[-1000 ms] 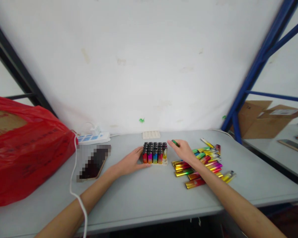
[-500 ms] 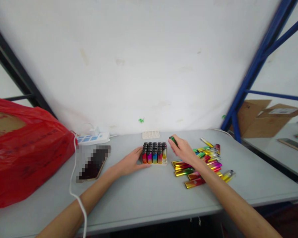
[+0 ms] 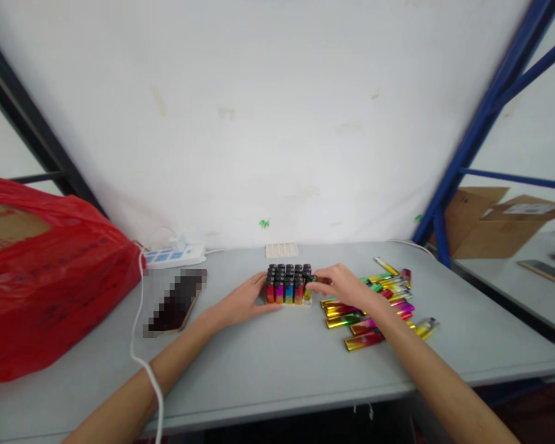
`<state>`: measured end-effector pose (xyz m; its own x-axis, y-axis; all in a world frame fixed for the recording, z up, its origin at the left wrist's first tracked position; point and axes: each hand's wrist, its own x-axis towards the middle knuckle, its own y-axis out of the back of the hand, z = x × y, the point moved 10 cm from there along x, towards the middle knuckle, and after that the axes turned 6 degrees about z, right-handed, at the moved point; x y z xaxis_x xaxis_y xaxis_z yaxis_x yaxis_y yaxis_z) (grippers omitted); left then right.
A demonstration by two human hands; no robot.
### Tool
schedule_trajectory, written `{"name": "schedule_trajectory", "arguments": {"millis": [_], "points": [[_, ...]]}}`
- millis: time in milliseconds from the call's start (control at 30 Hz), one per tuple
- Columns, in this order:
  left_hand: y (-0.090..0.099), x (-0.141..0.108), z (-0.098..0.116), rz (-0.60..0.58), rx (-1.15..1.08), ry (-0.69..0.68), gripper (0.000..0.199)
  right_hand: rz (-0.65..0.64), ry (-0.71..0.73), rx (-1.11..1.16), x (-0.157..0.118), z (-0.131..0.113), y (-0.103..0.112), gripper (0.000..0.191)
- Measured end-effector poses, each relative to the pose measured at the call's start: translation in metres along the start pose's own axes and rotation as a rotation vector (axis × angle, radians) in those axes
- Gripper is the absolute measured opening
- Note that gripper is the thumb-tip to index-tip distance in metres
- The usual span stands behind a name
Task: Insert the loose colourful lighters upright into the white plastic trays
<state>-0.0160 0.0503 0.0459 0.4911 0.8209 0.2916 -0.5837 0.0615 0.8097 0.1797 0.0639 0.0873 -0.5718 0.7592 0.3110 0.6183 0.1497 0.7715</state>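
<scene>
Rows of upright lighters [image 3: 284, 291] with black tops and bright metallic bodies stand in a small white tray [image 3: 292, 304]. My left hand [image 3: 246, 302] grips the tray's left end, its thumb along the front edge and its fingers behind. At the front right corner, my right hand [image 3: 342, 285] pinches a lighter [image 3: 309, 287] upright by its top. Whether its base rests fully in the tray cannot be told. Beside my right forearm lies a loose pile of shiny lighters [image 3: 365, 340] in gold, red, green and purple, partly hidden by the arm.
Behind the lighters, an off-white slotted tray [image 3: 282, 250] lies near the wall. To the left are a phone [image 3: 176, 305], a power strip [image 3: 178, 255], a white cable [image 3: 139, 357] and a red plastic bag [image 3: 74, 283]. A cardboard box [image 3: 490, 228] stands beyond the blue frame [image 3: 467, 142].
My right hand has moved left and slightly down, bringing its lighter from beside the tray to the front right corner. The left hand keeps its hold.
</scene>
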Motion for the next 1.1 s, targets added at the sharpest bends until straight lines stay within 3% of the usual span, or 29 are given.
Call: {"name": "schedule_trajectory", "arguments": {"millis": [267, 433, 533, 600, 700, 800, 867, 967, 1033, 1100], "points": [[0.003, -0.001, 0.004, 0.02, -0.015, -0.017, 0.073, -0.101, 0.044, -0.174, -0.003, -0.005, -0.005, 0.051], [0.003, -0.001, 0.003, 0.012, -0.009, -0.004, 0.072, -0.06, -0.115, -0.439, -0.001, 0.003, -0.008, 0.045], [0.004, -0.001, 0.004, 0.016, -0.014, -0.004, 0.073, -0.15, -0.122, -0.411, -0.003, 0.003, -0.02, 0.051], [0.004, -0.001, 0.003, 0.021, -0.014, 0.006, 0.075, -0.12, -0.133, -0.351, -0.003, 0.008, -0.011, 0.058], [0.001, -0.001, -0.001, 0.004, -0.004, 0.03, 0.077, 0.146, -0.261, -0.438, -0.007, 0.04, 0.04, 0.062], [-0.001, 0.0, -0.002, -0.002, 0.0, 0.017, 0.076, 0.355, -0.487, -0.658, -0.029, 0.091, 0.092, 0.048], [-0.001, 0.0, -0.002, 0.008, -0.006, 0.005, 0.076, 0.349, -0.65, -0.75, -0.048, 0.13, 0.108, 0.038], [0.0, 0.0, -0.002, 0.011, -0.005, 0.009, 0.078, 0.264, -0.863, -0.754, -0.073, 0.179, 0.114, 0.036], [0.0, 0.0, -0.001, 0.0, 0.002, 0.02, 0.078, 0.236, -0.927, -0.729, -0.08, 0.196, 0.115, 0.035], [0.0, 0.0, 0.0, -0.013, 0.009, 0.029, 0.076, 0.256, -0.903, -0.716, -0.077, 0.2, 0.118, 0.034]]}}
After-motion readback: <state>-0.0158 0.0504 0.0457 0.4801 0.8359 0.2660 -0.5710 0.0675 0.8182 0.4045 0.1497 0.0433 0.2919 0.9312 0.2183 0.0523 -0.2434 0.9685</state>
